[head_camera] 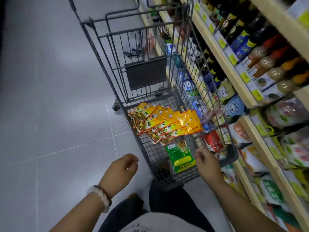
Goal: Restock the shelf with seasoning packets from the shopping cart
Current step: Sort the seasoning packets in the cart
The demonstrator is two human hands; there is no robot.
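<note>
The yellow seasoning packets (pixel 164 123) lie fanned and overlapping on the wire floor of the shopping cart (pixel 150 153), with 1 green packet (pixel 181 155) flat just beside them, nearer the person. The right hand (pixel 206 162) hovers over the cart's near right corner, just beside the green packet, fingers loosely curled, its grip holding nothing. The left hand (pixel 121 168) hangs outside the cart's left wall, fingers loosely curled, grip empty; bracelets (pixel 100 196) circle its wrist. The shelf (pixel 250 101) of bottles and pouches runs along the cart's right side.
</note>
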